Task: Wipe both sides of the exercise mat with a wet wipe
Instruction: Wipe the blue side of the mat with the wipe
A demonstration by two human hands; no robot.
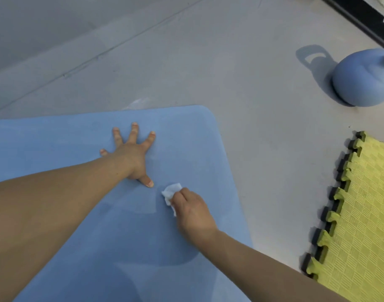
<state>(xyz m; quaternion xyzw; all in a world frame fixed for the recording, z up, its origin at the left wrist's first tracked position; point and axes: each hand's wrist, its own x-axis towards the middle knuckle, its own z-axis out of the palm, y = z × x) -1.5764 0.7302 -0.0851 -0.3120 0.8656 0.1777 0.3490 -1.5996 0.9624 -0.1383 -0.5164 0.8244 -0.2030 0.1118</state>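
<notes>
left hand: fingers spread flat, pins exercise mat vs sliding.
right hand: grip clamped on wet wipe, rubbing top side.

The exercise mat is blue and soft-looking, with a round corner at the far right. It lies flat on the grey floor. A darker patch shows on it near the close end (it may be wet, hard to tell). The wet wipe is small, white and crumpled. It sits on the mat, on the right side, pinched in the right hand. The left hand lies flat on the mat with spread fingers.
</notes>
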